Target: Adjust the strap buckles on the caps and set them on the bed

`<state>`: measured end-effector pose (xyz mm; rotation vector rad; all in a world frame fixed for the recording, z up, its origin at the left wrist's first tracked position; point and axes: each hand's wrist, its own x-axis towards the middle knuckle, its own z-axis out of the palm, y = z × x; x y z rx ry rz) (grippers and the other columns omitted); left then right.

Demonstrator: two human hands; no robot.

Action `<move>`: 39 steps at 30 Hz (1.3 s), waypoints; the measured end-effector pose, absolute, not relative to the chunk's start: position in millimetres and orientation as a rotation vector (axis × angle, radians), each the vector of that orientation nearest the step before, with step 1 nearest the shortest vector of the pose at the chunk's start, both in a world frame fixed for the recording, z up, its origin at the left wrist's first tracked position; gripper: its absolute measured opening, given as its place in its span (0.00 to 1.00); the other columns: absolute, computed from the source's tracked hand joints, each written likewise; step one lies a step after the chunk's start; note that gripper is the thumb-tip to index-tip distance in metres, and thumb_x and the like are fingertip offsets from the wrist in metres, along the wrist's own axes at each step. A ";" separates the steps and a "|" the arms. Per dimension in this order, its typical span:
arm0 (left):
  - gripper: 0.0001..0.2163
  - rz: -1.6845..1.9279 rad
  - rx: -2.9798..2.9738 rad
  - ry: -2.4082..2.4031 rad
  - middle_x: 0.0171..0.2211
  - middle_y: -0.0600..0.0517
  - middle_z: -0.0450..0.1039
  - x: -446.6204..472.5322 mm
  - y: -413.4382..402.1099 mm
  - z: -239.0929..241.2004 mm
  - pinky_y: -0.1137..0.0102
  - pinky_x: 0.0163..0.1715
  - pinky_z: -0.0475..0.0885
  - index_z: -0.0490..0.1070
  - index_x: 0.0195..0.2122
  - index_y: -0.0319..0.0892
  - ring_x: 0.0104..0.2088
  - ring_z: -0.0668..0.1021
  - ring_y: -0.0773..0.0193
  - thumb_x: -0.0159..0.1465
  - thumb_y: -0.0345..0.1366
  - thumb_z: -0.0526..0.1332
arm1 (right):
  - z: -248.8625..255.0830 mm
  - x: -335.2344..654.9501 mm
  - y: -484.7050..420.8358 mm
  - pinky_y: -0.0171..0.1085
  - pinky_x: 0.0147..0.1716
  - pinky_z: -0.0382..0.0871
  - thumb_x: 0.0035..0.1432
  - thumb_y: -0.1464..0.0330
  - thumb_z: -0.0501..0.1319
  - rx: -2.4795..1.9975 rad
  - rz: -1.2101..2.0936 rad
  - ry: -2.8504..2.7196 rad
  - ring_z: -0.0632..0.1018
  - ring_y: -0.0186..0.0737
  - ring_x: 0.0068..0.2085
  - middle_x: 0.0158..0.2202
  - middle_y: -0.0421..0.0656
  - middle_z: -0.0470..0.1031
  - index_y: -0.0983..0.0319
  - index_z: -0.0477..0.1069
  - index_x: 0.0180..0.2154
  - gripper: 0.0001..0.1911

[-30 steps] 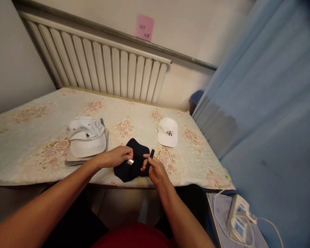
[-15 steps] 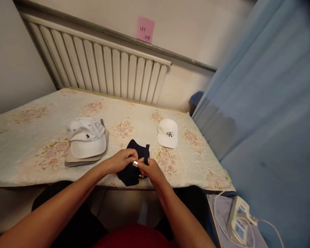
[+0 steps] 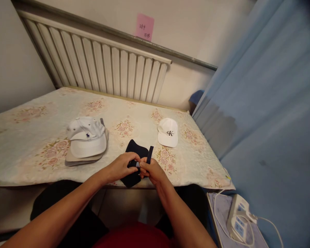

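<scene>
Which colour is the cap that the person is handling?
The cap is dark navy, nearly black, seen in the head view.

two hands (image 3: 121,166) (image 3: 153,170); perhaps five caps (image 3: 167,133); one pink note (image 3: 145,27)

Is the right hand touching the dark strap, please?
Touching. The head view shows the right hand gripping the dark strap, with one end sticking up.

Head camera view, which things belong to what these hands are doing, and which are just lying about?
Belonging to the job:
dark cap
its strap, in the right hand
its clasp, at the left hand

Apparently just lying about:
white lettered cap
stacked caps
power strip
</scene>
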<state>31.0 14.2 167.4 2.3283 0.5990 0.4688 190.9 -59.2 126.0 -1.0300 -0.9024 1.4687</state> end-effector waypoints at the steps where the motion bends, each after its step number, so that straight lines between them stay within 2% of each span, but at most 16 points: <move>1: 0.09 0.488 2.337 0.609 0.37 0.51 0.74 31.2 13.6 164.8 0.68 0.42 0.66 0.70 0.38 0.42 0.39 0.74 0.61 0.55 0.33 0.60 | 124.9 190.9 -59.0 0.31 0.17 0.59 0.46 0.59 0.66 -1.040 1.454 -0.907 0.55 0.25 0.13 0.11 0.28 0.59 0.62 0.65 0.28 0.15; 7: 0.05 0.587 2.387 0.610 0.35 0.51 0.73 30.0 12.9 151.2 0.67 0.40 0.66 0.69 0.36 0.43 0.38 0.73 0.60 0.60 0.37 0.58 | 122.3 188.2 -57.0 0.29 0.15 0.55 0.48 0.59 0.64 -1.097 1.387 -0.925 0.59 0.25 0.13 0.13 0.33 0.67 0.63 0.67 0.27 0.14; 12: 0.08 0.712 2.493 0.571 0.34 0.50 0.71 28.7 11.5 140.9 0.66 0.41 0.65 0.69 0.37 0.42 0.38 0.72 0.60 0.63 0.40 0.56 | 120.8 186.3 -55.5 0.29 0.15 0.55 0.49 0.59 0.63 -1.100 1.381 -0.937 0.58 0.24 0.13 0.13 0.33 0.67 0.63 0.67 0.26 0.13; 16: 0.07 0.766 2.580 0.534 0.32 0.49 0.70 27.2 9.2 134.9 0.66 0.39 0.65 0.69 0.37 0.41 0.35 0.70 0.61 0.64 0.39 0.55 | 118.2 185.8 -55.0 0.29 0.15 0.53 0.50 0.61 0.62 -1.101 1.379 -0.948 0.59 0.25 0.13 0.13 0.33 0.66 0.63 0.67 0.26 0.12; 18: 0.07 0.797 2.574 0.542 0.32 0.49 0.70 25.9 8.4 133.6 0.66 0.38 0.65 0.69 0.37 0.41 0.35 0.70 0.61 0.65 0.38 0.55 | 117.5 185.2 -54.6 0.29 0.16 0.57 0.51 0.62 0.62 -1.111 1.362 -0.952 0.60 0.25 0.14 0.14 0.32 0.66 0.64 0.68 0.30 0.11; 20: 0.06 0.837 2.521 0.570 0.33 0.49 0.71 24.3 8.2 133.4 0.66 0.39 0.66 0.69 0.38 0.42 0.36 0.71 0.61 0.64 0.37 0.55 | 117.7 184.3 -54.1 0.30 0.18 0.61 0.51 0.62 0.62 -1.143 1.306 -0.933 0.61 0.26 0.15 0.17 0.32 0.67 0.65 0.69 0.38 0.15; 23: 0.06 0.901 2.376 0.662 0.34 0.49 0.72 21.0 8.9 134.6 0.66 0.40 0.67 0.69 0.39 0.42 0.37 0.73 0.61 0.63 0.38 0.57 | 120.9 182.5 -53.7 0.32 0.21 0.65 0.53 0.61 0.60 -1.203 1.183 -0.871 0.66 0.28 0.18 0.22 0.35 0.71 0.65 0.63 0.50 0.24; 25: 0.08 0.930 2.256 0.733 0.36 0.49 0.73 17.9 10.2 135.1 0.66 0.41 0.67 0.69 0.39 0.43 0.38 0.73 0.61 0.62 0.39 0.59 | 125.8 180.9 -54.1 0.32 0.22 0.65 0.54 0.63 0.58 -1.233 1.120 -0.848 0.67 0.29 0.20 0.23 0.36 0.71 0.65 0.62 0.52 0.24; 31: 0.11 0.952 1.842 0.886 0.37 0.52 0.74 8.1 14.2 134.3 0.67 0.42 0.66 0.71 0.41 0.43 0.39 0.74 0.61 0.59 0.40 0.60 | 149.8 177.9 -58.6 0.32 0.26 0.66 0.53 0.71 0.55 -1.276 0.919 -0.880 0.70 0.30 0.21 0.25 0.36 0.73 0.63 0.66 0.48 0.18; 34: 0.11 0.965 1.651 0.865 0.35 0.52 0.74 5.3 13.6 135.7 0.67 0.41 0.67 0.71 0.41 0.43 0.38 0.75 0.61 0.59 0.40 0.60 | 157.3 179.4 -60.8 0.30 0.20 0.59 0.57 0.67 0.53 -1.187 0.986 -0.988 0.66 0.28 0.17 0.22 0.34 0.71 0.61 0.67 0.47 0.15; 36: 0.10 0.975 1.562 0.840 0.34 0.53 0.75 4.6 12.7 136.4 0.68 0.42 0.67 0.71 0.40 0.42 0.38 0.75 0.61 0.58 0.39 0.60 | 158.5 181.3 -61.0 0.29 0.16 0.54 0.59 0.63 0.53 -1.160 1.084 -1.057 0.62 0.27 0.14 0.18 0.33 0.68 0.61 0.69 0.41 0.12; 39: 0.10 0.982 1.507 0.784 0.35 0.52 0.75 4.9 12.0 134.2 0.67 0.43 0.67 0.71 0.39 0.42 0.39 0.75 0.62 0.57 0.38 0.60 | 157.3 183.8 -59.4 0.29 0.14 0.53 0.58 0.59 0.55 -1.152 1.226 -1.113 0.63 0.27 0.14 0.15 0.33 0.66 0.62 0.68 0.31 0.13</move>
